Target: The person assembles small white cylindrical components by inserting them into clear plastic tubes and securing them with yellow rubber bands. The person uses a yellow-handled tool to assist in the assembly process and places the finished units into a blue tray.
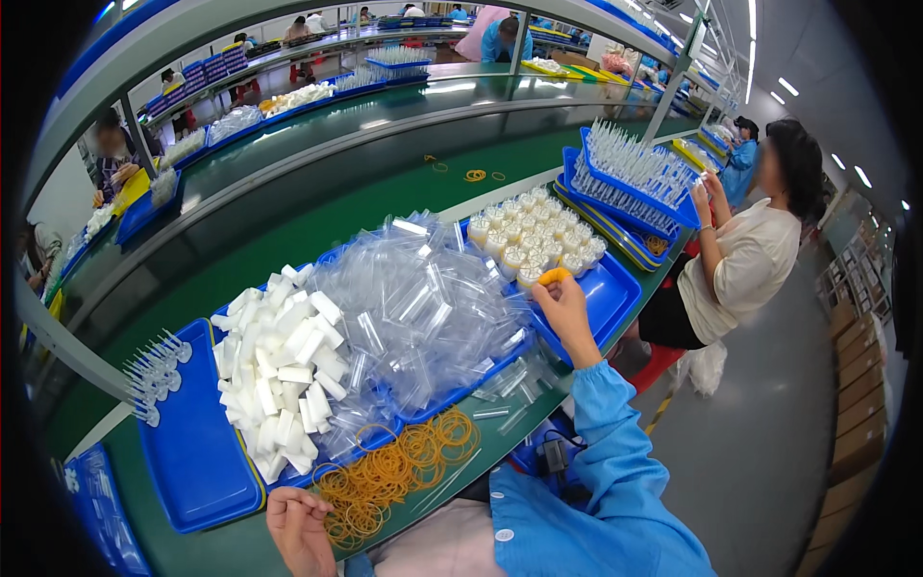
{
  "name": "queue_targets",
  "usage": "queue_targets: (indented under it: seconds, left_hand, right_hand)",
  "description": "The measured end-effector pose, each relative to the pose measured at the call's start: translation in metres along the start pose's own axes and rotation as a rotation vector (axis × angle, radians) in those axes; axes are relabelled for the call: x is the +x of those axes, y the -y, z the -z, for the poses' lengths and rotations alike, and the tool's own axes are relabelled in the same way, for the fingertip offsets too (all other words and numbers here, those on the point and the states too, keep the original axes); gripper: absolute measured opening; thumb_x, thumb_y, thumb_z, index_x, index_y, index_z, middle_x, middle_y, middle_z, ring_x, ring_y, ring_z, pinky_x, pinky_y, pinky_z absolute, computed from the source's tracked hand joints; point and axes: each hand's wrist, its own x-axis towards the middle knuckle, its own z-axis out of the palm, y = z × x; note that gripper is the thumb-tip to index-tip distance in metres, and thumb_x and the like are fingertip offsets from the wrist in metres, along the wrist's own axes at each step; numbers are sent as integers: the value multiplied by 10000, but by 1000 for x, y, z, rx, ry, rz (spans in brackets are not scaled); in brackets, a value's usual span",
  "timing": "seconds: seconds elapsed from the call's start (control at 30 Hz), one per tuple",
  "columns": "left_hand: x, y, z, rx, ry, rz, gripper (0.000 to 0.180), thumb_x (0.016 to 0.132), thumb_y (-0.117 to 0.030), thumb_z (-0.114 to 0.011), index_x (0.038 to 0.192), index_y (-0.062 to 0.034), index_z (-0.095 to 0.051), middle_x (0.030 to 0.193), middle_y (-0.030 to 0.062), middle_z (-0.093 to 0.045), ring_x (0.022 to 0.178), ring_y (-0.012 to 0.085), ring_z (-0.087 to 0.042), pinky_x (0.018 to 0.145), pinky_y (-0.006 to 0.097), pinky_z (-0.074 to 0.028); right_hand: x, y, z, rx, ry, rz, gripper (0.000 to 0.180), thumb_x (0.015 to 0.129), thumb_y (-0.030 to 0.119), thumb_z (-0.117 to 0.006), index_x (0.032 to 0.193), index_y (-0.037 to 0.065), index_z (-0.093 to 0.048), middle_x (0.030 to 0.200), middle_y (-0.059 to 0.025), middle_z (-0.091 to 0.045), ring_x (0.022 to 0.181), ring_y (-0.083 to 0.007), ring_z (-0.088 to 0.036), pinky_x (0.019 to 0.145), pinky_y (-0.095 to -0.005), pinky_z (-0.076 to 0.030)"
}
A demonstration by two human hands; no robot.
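My right hand reaches to the front of a blue tray filled with rows of round, banded bundles of white plastic pieces. Its fingers are curled and closed at the side of the nearest bundle, and an orange cover wraps a fingertip. At the lower left, my left hand has its fingers bent together beside a loose heap of tan rubber bands; whatever lies between the fingertips is too small to make out.
White foam-like blocks and clear plastic sleeves are piled mid-bench. At left, a blue tray carries several clear stemmed pieces. A rack of clear stemmed pieces stands at right, near a co-worker. A conveyor runs behind.
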Motion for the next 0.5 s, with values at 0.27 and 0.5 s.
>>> queue_targets:
  seconds: [0.27, 0.5]
  left_hand:
    - [-2, 2, -3, 24, 9, 22, 128, 922, -133, -543, 993, -47, -481, 838, 48, -509, 731, 134, -494, 693, 295, -451]
    - [1, 6, -6, -5, 55, 40, 126, 924, -131, -540, 998, -47, -482, 843, 48, -509, 726, 136, -491, 703, 300, -449]
  right_hand:
    - [0, -27, 4, 362, 59, -116, 336, 828, 128, -651, 1086, -51, -532, 945, -103, -629, 824, -168, -631, 729, -269, -513]
    - [-10, -8, 11, -43, 22, 74, 361, 839, 109, -617, 1168, -14, -535, 973, -115, -645, 844, -184, -641, 739, -290, -516]
